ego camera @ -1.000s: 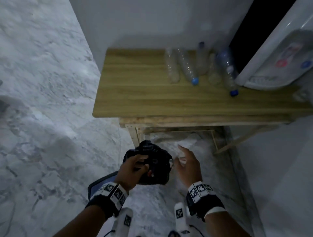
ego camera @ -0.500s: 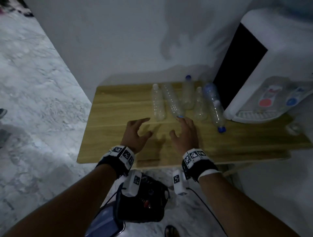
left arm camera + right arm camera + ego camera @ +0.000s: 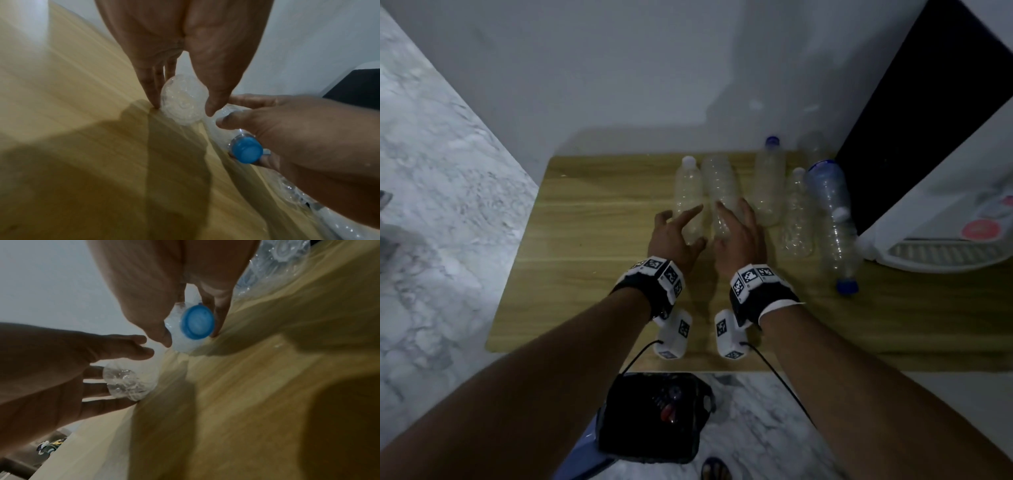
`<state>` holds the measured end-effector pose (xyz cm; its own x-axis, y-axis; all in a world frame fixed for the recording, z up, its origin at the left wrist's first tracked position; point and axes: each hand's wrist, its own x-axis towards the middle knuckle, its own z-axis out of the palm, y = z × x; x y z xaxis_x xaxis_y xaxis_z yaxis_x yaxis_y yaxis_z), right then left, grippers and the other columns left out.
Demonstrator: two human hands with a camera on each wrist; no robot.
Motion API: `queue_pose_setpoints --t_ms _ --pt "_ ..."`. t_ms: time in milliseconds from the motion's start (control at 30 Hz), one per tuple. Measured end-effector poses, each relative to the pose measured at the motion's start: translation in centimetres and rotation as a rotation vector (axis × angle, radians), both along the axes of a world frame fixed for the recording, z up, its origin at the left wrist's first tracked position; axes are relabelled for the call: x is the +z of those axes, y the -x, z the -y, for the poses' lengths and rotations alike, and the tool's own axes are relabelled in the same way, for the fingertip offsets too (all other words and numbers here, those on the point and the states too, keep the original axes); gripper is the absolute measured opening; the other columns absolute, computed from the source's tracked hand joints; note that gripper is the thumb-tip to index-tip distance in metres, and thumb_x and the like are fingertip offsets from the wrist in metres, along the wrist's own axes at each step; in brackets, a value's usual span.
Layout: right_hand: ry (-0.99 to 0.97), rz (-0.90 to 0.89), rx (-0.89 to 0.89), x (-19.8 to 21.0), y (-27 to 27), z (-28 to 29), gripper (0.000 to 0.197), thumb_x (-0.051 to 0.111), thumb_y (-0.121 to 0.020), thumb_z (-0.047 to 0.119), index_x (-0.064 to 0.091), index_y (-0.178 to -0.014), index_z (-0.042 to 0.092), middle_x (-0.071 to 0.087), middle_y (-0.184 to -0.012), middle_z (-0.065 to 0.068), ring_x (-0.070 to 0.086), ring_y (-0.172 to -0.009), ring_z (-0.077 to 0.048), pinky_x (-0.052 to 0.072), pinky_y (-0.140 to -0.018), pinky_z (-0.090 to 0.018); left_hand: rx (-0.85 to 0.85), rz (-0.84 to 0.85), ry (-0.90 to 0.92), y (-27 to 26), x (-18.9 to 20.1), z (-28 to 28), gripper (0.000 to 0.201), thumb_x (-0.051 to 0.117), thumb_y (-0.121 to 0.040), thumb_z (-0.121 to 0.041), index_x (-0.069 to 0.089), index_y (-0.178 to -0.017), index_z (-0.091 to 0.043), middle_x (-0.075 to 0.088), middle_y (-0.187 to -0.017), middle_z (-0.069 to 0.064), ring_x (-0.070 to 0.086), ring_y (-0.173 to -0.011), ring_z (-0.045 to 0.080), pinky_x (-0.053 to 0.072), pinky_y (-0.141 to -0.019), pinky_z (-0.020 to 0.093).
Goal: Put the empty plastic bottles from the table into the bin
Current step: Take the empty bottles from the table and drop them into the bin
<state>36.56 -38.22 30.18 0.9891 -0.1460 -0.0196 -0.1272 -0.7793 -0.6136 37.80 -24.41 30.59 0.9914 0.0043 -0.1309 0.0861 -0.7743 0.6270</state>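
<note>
Several empty clear plastic bottles lie side by side on the wooden table (image 3: pixel 592 240). My left hand (image 3: pixel 681 226) straddles the base of the leftmost, white-capped bottle (image 3: pixel 689 192). The left wrist view shows that bottle's base (image 3: pixel 183 99) between the straight fingers, which touch the table, and the thumb. My right hand (image 3: pixel 732 219) grips the neck of the bottle beside it (image 3: pixel 720 185). Its blue cap (image 3: pixel 197 321) shows between thumb and fingers. The bin (image 3: pixel 654 418), lined with a black bag, stands on the floor below the table's front edge.
More bottles lie to the right (image 3: pixel 796 219), one long with a blue cap (image 3: pixel 846 286) pointing towards me. A white water dispenser (image 3: pixel 945 219) fills the table's right end. A wall runs behind the table. Marble floor lies to the left.
Both hands have come up from the bin on the floor, crossed the table and reached the two leftmost bottles. The right hand has closed on a bottle neck.
</note>
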Motion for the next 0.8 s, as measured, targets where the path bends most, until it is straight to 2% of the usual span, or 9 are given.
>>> queue_pose_setpoints --t_ms 100,167,233,333,433,533,667,700,800 --pt "-0.058 0.05 -0.009 0.2 0.5 0.1 0.07 0.062 -0.084 0.011 0.041 -0.141 0.046 0.024 -0.161 0.004 0.043 -0.134 -0.031 0.043 -0.104 -0.036 -0.004 0.019 0.052 0.8 0.3 -0.8 0.066 0.072 -0.083 -0.037 0.047 -0.143 -0.044 0.04 -0.147 0.017 0.051 -0.13 0.032 0.04 -0.104 0.029" --pt "-0.113 0.07 -0.007 0.3 1.1 0.3 0.068 0.063 -0.082 0.015 0.043 -0.141 0.045 0.028 -0.159 0.004 0.043 -0.136 -0.029 0.044 -0.106 -0.036 -0.009 0.041 0.087 1.8 0.9 -1.5 0.065 0.073 -0.082 -0.039 0.049 -0.142 -0.044 0.046 -0.142 0.016 0.053 -0.129 0.031 0.041 -0.107 0.032" --pt "-0.159 0.101 -0.012 0.6 2.5 0.3 0.066 0.063 -0.081 0.02 0.044 -0.14 0.044 0.031 -0.157 0.005 0.043 -0.137 -0.025 0.046 -0.107 -0.04 -0.013 0.071 0.117 3.5 1.7 -2.3 0.064 0.073 -0.082 -0.04 0.049 -0.141 -0.045 0.049 -0.138 0.015 0.055 -0.125 0.029 0.044 -0.106 0.033" --pt "-0.191 0.123 -0.024 1.5 5.9 -0.1 0.066 0.063 -0.083 0.022 0.042 -0.141 0.045 0.031 -0.156 0.006 0.038 -0.141 -0.02 0.047 -0.107 -0.041 -0.039 0.107 0.174 6.8 3.1 -3.9 0.063 0.072 -0.083 -0.042 0.048 -0.141 -0.047 0.051 -0.131 0.003 0.056 -0.12 0.023 0.051 -0.101 0.037" --pt "-0.197 0.163 -0.026 2.9 10.8 -0.9 0.065 0.064 -0.082 0.023 0.044 -0.14 0.046 0.034 -0.154 0.006 0.037 -0.14 -0.014 0.042 -0.104 -0.027 -0.078 0.145 0.249 11.2 4.5 -6.5 0.061 0.072 -0.083 -0.042 0.049 -0.139 -0.048 0.054 -0.125 -0.006 0.061 -0.116 0.017 0.058 -0.092 0.043" --pt "-0.229 0.185 -0.013 4.2 16.4 -2.1 0.065 0.065 -0.079 0.022 0.048 -0.138 0.044 0.037 -0.15 0.008 0.039 -0.136 -0.006 0.035 -0.099 -0.014 -0.07 0.173 0.291 16.7 5.5 -9.5 0.06 0.073 -0.084 -0.039 0.05 -0.139 -0.048 0.057 -0.129 -0.005 0.062 -0.116 0.013 0.059 -0.087 0.043" --pt "-0.306 0.247 0.03 4.7 25.0 -4.4 0.063 0.067 -0.079 0.016 0.053 -0.137 0.036 0.041 -0.147 0.003 0.04 -0.134 -0.004 0.027 -0.098 0.003 -0.047 0.121 0.429 25.5 6.5 -13.6 0.056 0.073 -0.087 -0.034 0.053 -0.137 -0.047 0.055 -0.136 -0.007 0.063 -0.12 0.01 0.063 -0.082 0.036" --pt "-0.304 0.246 0.042 4.6 27.4 -5.1 0.063 0.067 -0.079 0.015 0.052 -0.137 0.035 0.042 -0.146 0.002 0.041 -0.135 -0.004 0.028 -0.099 0.003 -0.048 0.103 0.448 27.9 6.4 -14.8 0.055 0.073 -0.087 -0.033 0.053 -0.137 -0.046 0.055 -0.137 -0.007 0.063 -0.12 0.01 0.062 -0.082 0.034" --pt "-0.268 0.214 0.048 3.4 34.1 -7.1 0.063 0.067 -0.081 0.019 0.05 -0.139 0.036 0.04 -0.148 0.003 0.042 -0.136 -0.006 0.038 -0.102 -0.011 -0.048 0.035 0.494 34.6 5.7 -18.1 0.054 0.073 -0.087 -0.031 0.054 -0.137 -0.045 0.055 -0.137 -0.008 0.063 -0.121 0.01 0.061 -0.083 0.029"
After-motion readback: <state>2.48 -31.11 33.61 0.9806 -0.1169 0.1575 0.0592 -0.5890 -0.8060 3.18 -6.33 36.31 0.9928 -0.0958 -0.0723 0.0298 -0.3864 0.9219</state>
